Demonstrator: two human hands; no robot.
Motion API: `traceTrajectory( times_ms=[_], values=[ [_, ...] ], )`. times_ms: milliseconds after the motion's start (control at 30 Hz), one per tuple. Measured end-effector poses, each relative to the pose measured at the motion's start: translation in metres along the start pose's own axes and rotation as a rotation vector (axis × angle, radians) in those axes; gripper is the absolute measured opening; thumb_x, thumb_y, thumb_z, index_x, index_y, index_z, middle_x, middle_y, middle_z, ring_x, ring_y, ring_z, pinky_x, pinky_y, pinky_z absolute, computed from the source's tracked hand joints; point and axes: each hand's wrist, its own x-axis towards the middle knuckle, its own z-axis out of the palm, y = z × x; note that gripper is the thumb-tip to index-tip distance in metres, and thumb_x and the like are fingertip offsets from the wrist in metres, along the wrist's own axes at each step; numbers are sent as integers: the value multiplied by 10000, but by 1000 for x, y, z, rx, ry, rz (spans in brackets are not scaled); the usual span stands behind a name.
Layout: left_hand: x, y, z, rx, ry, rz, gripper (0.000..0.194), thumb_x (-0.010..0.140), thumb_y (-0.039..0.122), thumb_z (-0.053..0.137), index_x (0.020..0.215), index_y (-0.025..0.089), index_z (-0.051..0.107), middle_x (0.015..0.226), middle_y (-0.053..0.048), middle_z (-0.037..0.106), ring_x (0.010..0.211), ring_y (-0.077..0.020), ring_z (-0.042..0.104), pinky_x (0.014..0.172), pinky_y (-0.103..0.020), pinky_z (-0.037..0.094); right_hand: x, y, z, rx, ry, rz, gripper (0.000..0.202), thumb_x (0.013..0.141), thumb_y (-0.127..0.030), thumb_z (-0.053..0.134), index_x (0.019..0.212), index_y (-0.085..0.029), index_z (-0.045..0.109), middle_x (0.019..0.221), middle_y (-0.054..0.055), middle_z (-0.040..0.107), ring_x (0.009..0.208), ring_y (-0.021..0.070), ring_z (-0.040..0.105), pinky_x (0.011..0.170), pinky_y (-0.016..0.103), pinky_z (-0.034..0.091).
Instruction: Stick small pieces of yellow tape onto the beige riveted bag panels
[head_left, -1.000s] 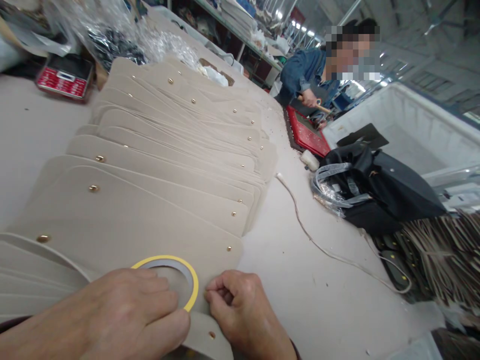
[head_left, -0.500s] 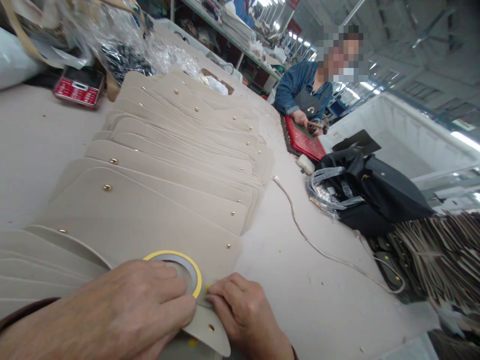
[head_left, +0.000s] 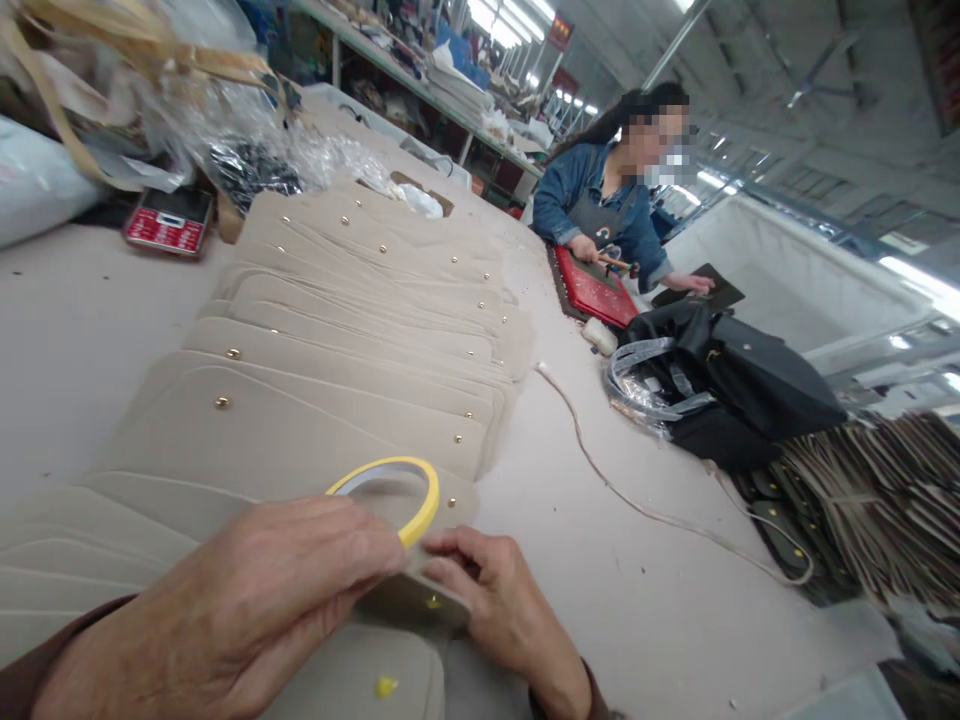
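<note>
One view, from the head camera: two bare hands are at work over a layered row of beige panels (head_left: pixel 337 430), overlapped too closely to count. The left hand (head_left: pixel 262 590) has its fingers closed on one roll of yellow tape (head_left: pixel 429 508), tilted above the nearest panels. The right hand (head_left: pixel 499 600) is just beside it, thumb and forefinger close together at a turned-up panel edge; whether they pinch anything cannot be determined. Two yellow bits (head_left: pixel 386 687) counted below the hands. At least a dozen gold-coloured rivets (head_left: pixel 223 403) sit in the panels. On the tabletop (head_left: pixel 570 560): one red-and-black device (head_left: pixel 167 222) with one display, one pale cord (head_left: pixel 592 464) and one black bag (head_left: pixel 772 370). One co-worker (head_left: pixel 589 205) holds one hammer (head_left: pixel 615 262) over one red tray (head_left: pixel 600 298). Labels: one red banner (head_left: pixel 561 32) overhead, illegible; device markings too small to read.
</note>
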Motion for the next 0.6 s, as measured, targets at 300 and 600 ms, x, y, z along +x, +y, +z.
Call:
traceTrajectory(
  times_ms=[300,600],
  values=[
    [12,5,11,5,22,66,539,1111,199,435,1636,316,408,1388,-27,771,1235,-156,757,1057,-215,596,-4,-43,-6,-142,394,-733,183,978,-128,651,1087,-218,766,893,51,797,752,181,732,695,277,613],
    [22,12,16,100,102,162,375,1123,150,364,1468,217,494,1119,-36,840,973,-148,818,880,-207,620,2,-46,16,-466,456,-970,232,974,-28,543,1025,-206,682,821,49,778,707,186,737,667,270,610]
  ],
)
